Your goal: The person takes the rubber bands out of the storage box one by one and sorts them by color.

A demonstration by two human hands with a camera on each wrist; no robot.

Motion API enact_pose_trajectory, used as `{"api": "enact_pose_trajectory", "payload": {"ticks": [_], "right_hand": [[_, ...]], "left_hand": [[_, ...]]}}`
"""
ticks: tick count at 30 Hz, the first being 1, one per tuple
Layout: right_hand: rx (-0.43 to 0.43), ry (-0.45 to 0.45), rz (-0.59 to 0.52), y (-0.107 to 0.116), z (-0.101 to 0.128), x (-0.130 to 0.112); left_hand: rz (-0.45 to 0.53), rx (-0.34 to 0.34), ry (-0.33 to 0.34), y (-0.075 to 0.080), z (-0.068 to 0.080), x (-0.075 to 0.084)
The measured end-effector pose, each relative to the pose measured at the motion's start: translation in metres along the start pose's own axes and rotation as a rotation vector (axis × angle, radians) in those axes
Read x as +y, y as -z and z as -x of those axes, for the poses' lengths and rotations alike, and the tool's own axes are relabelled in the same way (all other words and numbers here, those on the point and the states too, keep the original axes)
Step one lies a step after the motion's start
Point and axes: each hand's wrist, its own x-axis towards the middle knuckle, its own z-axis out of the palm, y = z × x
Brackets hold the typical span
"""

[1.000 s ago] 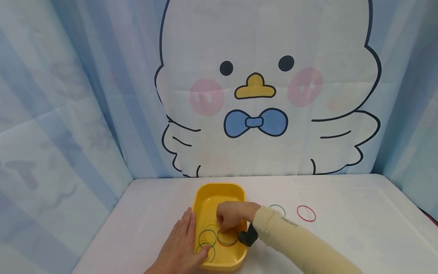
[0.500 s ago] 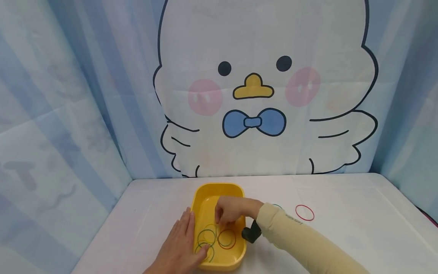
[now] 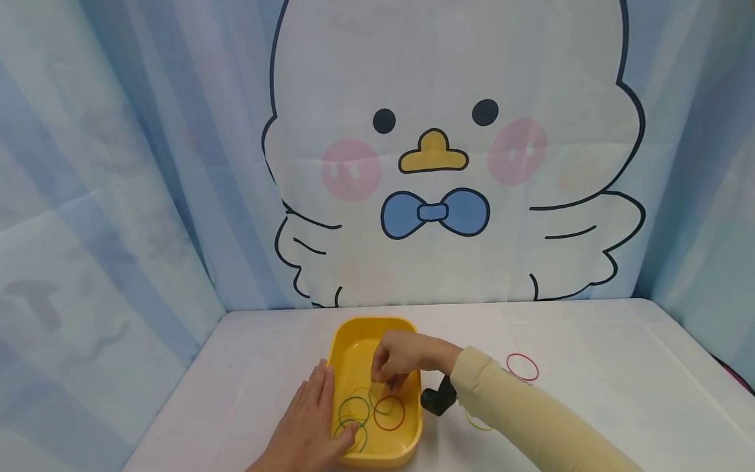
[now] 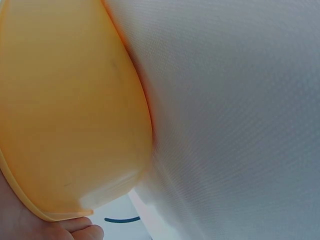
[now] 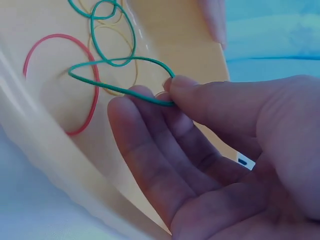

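In the head view my left hand (image 3: 312, 419) rests along the left rim of a yellow tray (image 3: 354, 347), its fingers straight and the thumb reaching over the inside. Over the middle of the tray, my right hand (image 3: 401, 357) pinches a green rubber band (image 5: 125, 93) between thumb and fingers, as the right wrist view shows. The band hangs open beneath the fingertips. Near it inside the tray lie a red rubber band (image 3: 389, 413) and several green and yellow ones, such as this green rubber band (image 5: 134, 35). The left wrist view is mostly the tray's outer wall (image 4: 75, 100).
On the white table (image 3: 265, 354), right of the tray, lies another red rubber band (image 3: 522, 367). A yellow rubber band (image 3: 478, 423) shows partly from behind the right sleeve (image 3: 525, 406). A curtain with a cartoon bird (image 3: 436, 262) hangs behind the table.
My right hand has risen slightly away from the red band in the tray, drawing the green band with it. The sleeve now covers a green band on the table. My left hand stays put.
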Motion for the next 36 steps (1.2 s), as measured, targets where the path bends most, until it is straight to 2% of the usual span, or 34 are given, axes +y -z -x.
{"api": "enact_pose_trajectory", "payload": {"ticks": [11,16,28,36], "right_hand": [[-0.017,0.035,-0.168,0.007,0.002,0.007],[-0.022,0.061,-0.201,0.011,0.004,0.01],[0.038,0.077,-0.234,0.023,0.014,0.014],[0.047,0.105,-0.348,0.034,0.023,0.022]], "left_hand": [[-0.01,0.013,-0.014,-0.001,0.0,-0.001],[-0.01,0.015,-0.014,-0.001,0.0,0.0],[-0.012,0.006,-0.003,-0.002,0.0,-0.001],[-0.011,-0.005,0.015,-0.003,-0.001,0.001]]}}
